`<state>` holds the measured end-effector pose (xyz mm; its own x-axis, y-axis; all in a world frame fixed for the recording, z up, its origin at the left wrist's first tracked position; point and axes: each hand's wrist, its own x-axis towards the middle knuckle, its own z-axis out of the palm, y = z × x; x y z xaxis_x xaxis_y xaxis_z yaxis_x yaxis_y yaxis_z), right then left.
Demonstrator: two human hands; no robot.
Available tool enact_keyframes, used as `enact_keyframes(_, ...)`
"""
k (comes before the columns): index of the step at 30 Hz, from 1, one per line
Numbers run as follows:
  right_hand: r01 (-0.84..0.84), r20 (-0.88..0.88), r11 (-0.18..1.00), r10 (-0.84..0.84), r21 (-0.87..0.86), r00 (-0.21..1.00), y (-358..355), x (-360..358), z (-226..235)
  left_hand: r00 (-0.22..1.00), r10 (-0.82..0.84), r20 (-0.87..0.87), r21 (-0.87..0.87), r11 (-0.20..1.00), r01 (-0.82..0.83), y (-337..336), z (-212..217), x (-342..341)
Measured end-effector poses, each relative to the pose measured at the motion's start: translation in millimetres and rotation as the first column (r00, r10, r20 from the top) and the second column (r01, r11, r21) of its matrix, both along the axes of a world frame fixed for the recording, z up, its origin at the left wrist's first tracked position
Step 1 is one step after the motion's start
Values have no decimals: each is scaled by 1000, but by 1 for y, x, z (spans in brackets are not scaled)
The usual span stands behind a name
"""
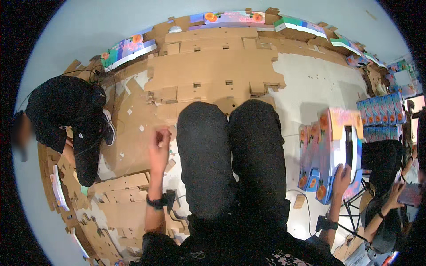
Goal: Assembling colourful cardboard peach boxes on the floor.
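My right hand (341, 178) grips the lower edge of a printed cardboard carton (325, 153), pink, blue and white with orange fruit pictures, off to my right. A long slot-like opening shows on the carton's upper face. Similar fruit-printed cartons (303, 146) stand just left of it, partly hidden behind it. My left hand (160, 141) is raised beside my left knee, above the cardboard-covered floor. Its fingers are loosely curled with a gap to the thumb, slightly blurred, and nothing shows in them. Both wrists wear dark bands.
Flattened brown cardboard (208, 66) covers the floor ahead. Printed cartons (235, 18) line the far wall. A person in black (66, 115) crouches at left. Blue cartons (380, 111) are stacked at right, near a black chair (382, 162) and another person's hand (394, 195) holding a phone.
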<state>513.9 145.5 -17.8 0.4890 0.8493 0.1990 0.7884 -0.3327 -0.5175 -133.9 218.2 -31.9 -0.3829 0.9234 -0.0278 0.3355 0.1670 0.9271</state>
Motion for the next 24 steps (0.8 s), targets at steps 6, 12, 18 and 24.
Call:
enact_keyframes(6, 125, 70, 948, -109, -292, 992, -27, 54, -88, 968, -206, -143, -621, 780, 75, -87, -186, -9)
enact_keyframes(12, -11, 572, 1000, 2, 12, 820, 14, 3, -60, 980, -199, 0, -816, 566, 115, -155, -218, -6)
enact_keyframes(18, -279, 274, 960, 266, 7, 924, 117, -112, -35, 984, -179, 18, -815, 567, 118, -135, -211, -9)
enact_keyframes(24, -481, 89, 872, 474, 88, 876, 169, -190, -63, 989, -147, 18, -816, 569, 100, -134, -204, -14)
